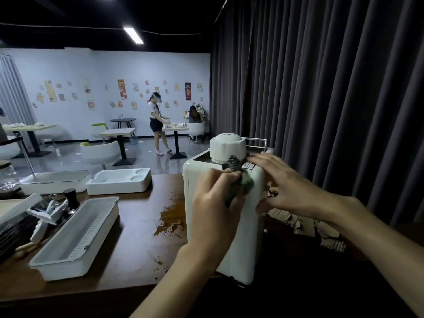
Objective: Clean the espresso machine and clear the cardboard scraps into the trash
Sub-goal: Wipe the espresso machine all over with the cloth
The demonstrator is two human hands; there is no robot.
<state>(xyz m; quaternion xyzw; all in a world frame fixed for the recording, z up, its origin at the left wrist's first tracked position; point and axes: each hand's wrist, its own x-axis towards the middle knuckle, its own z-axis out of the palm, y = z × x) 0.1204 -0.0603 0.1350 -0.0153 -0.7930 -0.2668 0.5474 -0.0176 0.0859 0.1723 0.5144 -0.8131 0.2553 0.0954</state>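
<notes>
Head view: the wiping step is in hand. The left hand (pixel 214 203) curls round a grey-green cloth (pixel 246 185) and presses it against the upper part of the white espresso machine (pixel 243 239), which stands on the brown table (pixel 128 249) close to its near edge. The right hand (pixel 289 187) is open, fingers spread and straight, lying at the machine's top right corner, apparently to steady the body against the rubbing; whether the palm touches the casing I cannot tell.

The cardboard scraps (pixel 298 223) lie in a loose heap on the table just beside the machine's right side, partly hidden behind the right forearm, and look untouched. A brown spill (pixel 171 216) spreads on the table against the machine's left side. No trash bin shows near the table.

By my reading the task is in its early half: machine under way, scraps not yet gathered. The next move calls for drawing the cloth across the remaining faces while the open hand braces, since the machine sits near the edge and could slide.
</notes>
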